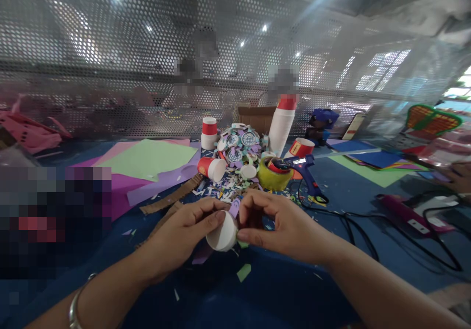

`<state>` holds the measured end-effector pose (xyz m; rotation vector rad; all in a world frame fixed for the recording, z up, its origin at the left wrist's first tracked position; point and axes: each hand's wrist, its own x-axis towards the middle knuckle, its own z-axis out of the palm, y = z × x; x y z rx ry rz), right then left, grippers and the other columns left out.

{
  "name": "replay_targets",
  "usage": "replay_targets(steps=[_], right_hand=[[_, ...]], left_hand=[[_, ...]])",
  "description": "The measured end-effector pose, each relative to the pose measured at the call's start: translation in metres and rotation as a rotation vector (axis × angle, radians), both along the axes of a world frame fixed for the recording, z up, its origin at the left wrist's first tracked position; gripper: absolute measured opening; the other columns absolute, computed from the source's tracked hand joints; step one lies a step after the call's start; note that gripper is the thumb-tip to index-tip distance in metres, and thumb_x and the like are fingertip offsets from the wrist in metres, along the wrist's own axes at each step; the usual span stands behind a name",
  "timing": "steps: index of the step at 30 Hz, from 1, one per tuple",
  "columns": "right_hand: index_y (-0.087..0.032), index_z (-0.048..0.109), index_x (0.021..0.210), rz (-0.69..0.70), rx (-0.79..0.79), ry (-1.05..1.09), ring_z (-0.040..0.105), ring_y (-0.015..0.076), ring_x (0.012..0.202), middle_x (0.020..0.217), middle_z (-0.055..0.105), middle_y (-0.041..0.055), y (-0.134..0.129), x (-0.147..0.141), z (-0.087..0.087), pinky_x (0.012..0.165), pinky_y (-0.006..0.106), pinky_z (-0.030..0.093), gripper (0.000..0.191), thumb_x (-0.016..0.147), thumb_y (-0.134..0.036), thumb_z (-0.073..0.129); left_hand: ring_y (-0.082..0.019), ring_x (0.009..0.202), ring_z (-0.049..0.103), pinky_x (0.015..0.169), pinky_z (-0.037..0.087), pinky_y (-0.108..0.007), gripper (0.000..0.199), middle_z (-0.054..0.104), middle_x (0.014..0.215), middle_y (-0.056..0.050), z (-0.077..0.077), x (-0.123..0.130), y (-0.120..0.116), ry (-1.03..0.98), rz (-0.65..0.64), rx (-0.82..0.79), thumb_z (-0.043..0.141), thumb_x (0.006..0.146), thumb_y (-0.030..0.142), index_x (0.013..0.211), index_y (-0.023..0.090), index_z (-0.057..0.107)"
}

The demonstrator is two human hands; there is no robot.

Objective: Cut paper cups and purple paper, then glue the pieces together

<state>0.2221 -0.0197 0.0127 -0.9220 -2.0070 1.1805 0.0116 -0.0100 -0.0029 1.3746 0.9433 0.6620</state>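
My left hand grips a cut-down white paper cup, its thumb lying over the upper edge of the round face. A purple paper strip stands up from the top of this piece, between both hands. From the other side my right hand has thumb and curled fingers closed at the cup's right edge, where a little green paper shows; the exact grip of the fingertips is partly hidden. Just beyond is a heap of similar cup pieces with coloured paper tabs and drawn grids, among paper scraps.
A blue glue gun rests on a yellow tape roll, its cord running right. Behind stand stacked cups; a red-and-white cup lies sideways. Coloured sheets spread left, blue sheets right. A magenta tool lies right.
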Motion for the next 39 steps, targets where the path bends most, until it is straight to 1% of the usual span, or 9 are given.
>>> replay_targets(steps=[3,6,9,12,18,23,29,33,39], right_hand=[[-0.018,0.054,0.085,0.008,-0.001,0.012,0.049,0.0102,0.069,0.081,0.052,-0.0025,0.0,0.0,0.0,0.063,0.023,0.043,0.014,0.082,-0.02,0.068],[-0.019,0.055,0.088,-0.024,0.033,-0.013,0.05,0.0107,0.068,0.08,0.053,-0.0022,0.0,0.002,0.0,0.062,0.024,0.043,0.013,0.085,-0.023,0.066],[-0.018,0.055,0.087,-0.096,0.112,-0.092,0.05,0.0113,0.067,0.078,0.054,-0.0018,0.002,0.006,-0.002,0.061,0.025,0.042,0.007,0.088,-0.022,0.061],[-0.018,0.059,0.086,-0.127,0.194,-0.271,0.052,0.0126,0.068,0.078,0.058,-0.0003,0.006,0.011,-0.007,0.062,0.026,0.042,0.004,0.087,-0.014,0.058],[-0.015,0.069,0.093,-0.035,0.376,-0.635,0.059,0.022,0.091,0.092,0.065,0.0082,0.01,0.018,-0.019,0.083,0.038,0.046,0.016,0.081,-0.008,0.061],[-0.015,0.07,0.095,-0.016,0.428,-0.707,0.057,0.023,0.092,0.094,0.063,0.0097,0.01,0.019,-0.024,0.082,0.038,0.046,0.017,0.08,-0.01,0.062],[-0.014,0.066,0.085,-0.011,0.463,-0.71,0.055,0.0213,0.085,0.09,0.061,0.0094,0.011,0.019,-0.025,0.076,0.035,0.045,0.007,0.081,-0.012,0.06],[-0.015,0.063,0.085,-0.013,0.469,-0.605,0.056,0.0185,0.082,0.086,0.061,0.0064,0.008,0.017,-0.018,0.074,0.033,0.045,0.009,0.083,-0.009,0.057],[-0.019,0.059,0.088,-0.233,0.71,-0.236,0.057,0.0179,0.078,0.083,0.062,0.0049,-0.002,0.006,-0.012,0.071,0.033,0.047,0.009,0.09,-0.013,0.053]], left_hand=[[-0.012,0.071,0.052,0.062,0.039,-0.02,0.027,0.063,0.084,-0.003,-0.002,0.0,0.0,-0.013,0.011,0.008,0.061,0.088,0.041,0.104,0.022,0.071],[-0.011,0.064,0.051,0.056,0.038,-0.02,0.029,0.062,0.079,-0.002,-0.004,0.0,0.002,-0.045,0.048,-0.032,0.063,0.087,0.042,0.108,0.022,0.069],[-0.011,0.061,0.051,0.054,0.039,-0.019,0.026,0.062,0.076,-0.001,-0.003,-0.001,0.006,-0.153,0.164,-0.115,0.068,0.083,0.037,0.102,0.02,0.068],[-0.01,0.064,0.053,0.056,0.043,-0.019,0.016,0.063,0.079,-0.002,0.0,-0.003,0.01,-0.268,0.257,-0.155,0.069,0.082,0.029,0.092,0.018,0.068],[-0.014,0.08,0.056,0.064,0.048,-0.021,0.018,0.064,0.092,-0.004,0.004,-0.006,0.01,-0.292,0.249,-0.15,0.066,0.086,0.028,0.102,0.02,0.068],[-0.015,0.082,0.056,0.065,0.048,-0.022,0.018,0.065,0.093,-0.003,0.001,-0.007,0.01,-0.293,0.248,-0.157,0.068,0.085,0.031,0.1,0.021,0.069],[-0.014,0.076,0.057,0.061,0.048,-0.022,0.007,0.065,0.087,-0.002,0.005,-0.006,0.009,-0.337,0.276,-0.217,0.067,0.084,0.022,0.09,0.019,0.069],[-0.014,0.077,0.058,0.061,0.05,-0.021,0.01,0.065,0.089,-0.004,0.008,-0.004,0.009,-0.331,0.273,-0.248,0.062,0.087,0.018,0.093,0.017,0.071],[-0.013,0.075,0.058,0.064,0.052,-0.021,0.01,0.064,0.088,-0.004,0.005,-0.003,0.008,-0.329,0.25,-0.314,0.061,0.088,0.016,0.092,0.017,0.07]])
